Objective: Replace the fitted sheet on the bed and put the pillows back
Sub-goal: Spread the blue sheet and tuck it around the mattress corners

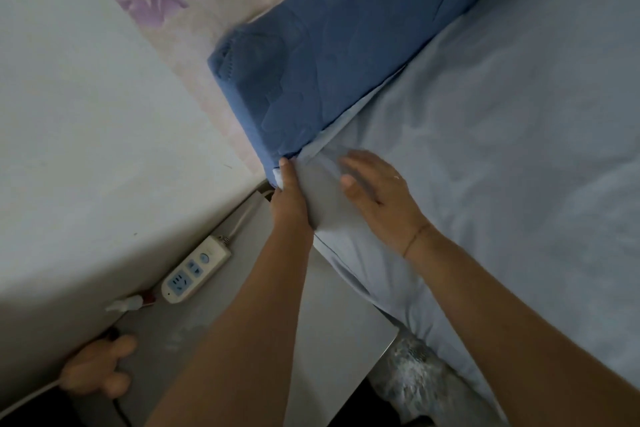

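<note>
A light blue fitted sheet [502,156] covers the mattress, wrinkled near its corner. A dark blue padded headboard [329,62] runs along the bed's far edge. My left hand [289,198] is at the side of the mattress corner, thumb up against the headboard's lower end, fingers hidden behind the sheet's edge. My right hand [377,191] lies flat with straight fingers on top of the sheet at the same corner. No pillows are in view.
A grey bedside table [242,288] stands left of the bed and carries a white power strip [195,270] with its cable. White wall [86,114] at left, floral wallpaper behind the headboard. A foot [100,369] shows at bottom left.
</note>
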### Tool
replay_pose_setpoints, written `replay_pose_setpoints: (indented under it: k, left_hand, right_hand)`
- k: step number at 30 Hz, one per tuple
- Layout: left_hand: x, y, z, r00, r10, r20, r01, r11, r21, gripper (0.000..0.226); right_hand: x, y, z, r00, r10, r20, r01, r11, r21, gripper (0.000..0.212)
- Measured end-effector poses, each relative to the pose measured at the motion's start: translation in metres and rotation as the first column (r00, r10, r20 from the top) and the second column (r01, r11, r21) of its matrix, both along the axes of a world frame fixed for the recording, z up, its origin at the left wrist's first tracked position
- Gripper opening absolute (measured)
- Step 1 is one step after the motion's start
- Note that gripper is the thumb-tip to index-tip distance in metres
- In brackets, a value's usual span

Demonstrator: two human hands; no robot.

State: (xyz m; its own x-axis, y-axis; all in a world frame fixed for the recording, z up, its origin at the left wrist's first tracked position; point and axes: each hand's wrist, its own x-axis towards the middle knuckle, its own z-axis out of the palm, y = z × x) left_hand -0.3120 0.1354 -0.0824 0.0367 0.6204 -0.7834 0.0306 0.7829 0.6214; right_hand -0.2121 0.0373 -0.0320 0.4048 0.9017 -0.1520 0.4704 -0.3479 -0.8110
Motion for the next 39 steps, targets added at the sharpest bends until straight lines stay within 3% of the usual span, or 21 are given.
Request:
replay_pose_setpoints:
  k: [4,10,12,14,15,17,19,20,21,23,27,30,34,37,39]
  left_hand:
    - [0.005,-0.001,0.013,0.996,0.041,0.073,-0.035,0.995,-0.090,0.058]
    - [-0.004,-0.008,0.023,0.960,0.223,0.171,-0.200,0.970,-0.141,0.058]
    - [-0.012,-0.016,0.018,0.972,0.210,0.106,-0.206,0.977,-0.045,0.064]
    - [-0.026,-0.030,0.011,0.976,0.113,-0.185,-0.059,0.961,0.271,0.057]
    - [-0.035,-0.037,0.008,0.941,0.075,-0.329,0.098,0.872,0.479,0.053]
    - [-0.044,-0.045,-0.002,0.887,-0.055,-0.458,0.410,0.547,0.729,0.056]
    - [-0.041,-0.041,-0.017,0.752,-0.191,-0.631,0.659,0.244,0.712,0.069]
    - [-0.037,-0.036,-0.024,0.664,-0.227,-0.713,0.748,0.175,0.641,0.077]
    - [-0.032,-0.031,-0.027,0.594,-0.256,-0.763,0.804,0.170,0.569,0.084]
    - [-0.023,-0.026,-0.033,0.562,-0.308,-0.768,0.825,0.283,0.490,0.096]
    - [-0.016,-0.028,-0.044,0.685,-0.416,-0.598,0.693,0.625,0.359,0.081]
    - [-0.022,-0.022,-0.044,0.840,-0.438,-0.321,0.502,0.851,0.151,0.070]
    - [-0.031,-0.020,-0.045,0.966,-0.234,-0.109,0.245,0.964,0.099,0.060]
    - [-0.030,-0.021,-0.043,0.973,-0.116,-0.198,0.122,0.992,0.021,0.063]
    - [-0.032,-0.027,-0.036,0.961,-0.001,-0.276,0.015,0.999,0.050,0.060]
  right_hand:
    - [0.020,0.026,-0.010,0.875,0.353,0.331,-0.319,0.935,-0.153,0.100]
    - [0.036,0.063,-0.006,0.670,0.634,0.386,-0.497,0.769,-0.401,0.089]
    - [0.031,0.071,-0.013,0.593,0.715,0.371,-0.527,0.693,-0.492,0.088]
    - [0.025,0.071,-0.021,0.569,0.719,0.399,-0.537,0.693,-0.482,0.097]
    - [0.025,0.068,-0.023,0.583,0.692,0.425,-0.537,0.721,-0.438,0.102]
    - [0.029,0.055,-0.025,0.611,0.633,0.474,-0.531,0.773,-0.348,0.104]
    - [0.041,0.043,-0.027,0.602,0.601,0.525,-0.500,0.797,-0.338,0.102]
    - [0.048,0.040,-0.028,0.578,0.624,0.525,-0.492,0.780,-0.386,0.102]
    - [0.053,0.040,-0.028,0.551,0.663,0.507,-0.487,0.749,-0.450,0.103]
    - [0.058,0.053,-0.035,0.518,0.722,0.460,-0.470,0.689,-0.552,0.105]
    - [0.046,0.093,-0.054,0.465,0.771,0.434,-0.445,0.628,-0.639,0.089]
    - [0.041,0.108,-0.061,0.434,0.797,0.419,-0.414,0.590,-0.693,0.066]
    - [0.032,0.121,-0.060,0.485,0.793,0.368,-0.353,0.563,-0.748,0.068]
    - [0.028,0.126,-0.062,0.517,0.779,0.353,-0.323,0.560,-0.763,0.073]
    - [0.027,0.121,-0.062,0.546,0.745,0.383,-0.317,0.607,-0.728,0.075]
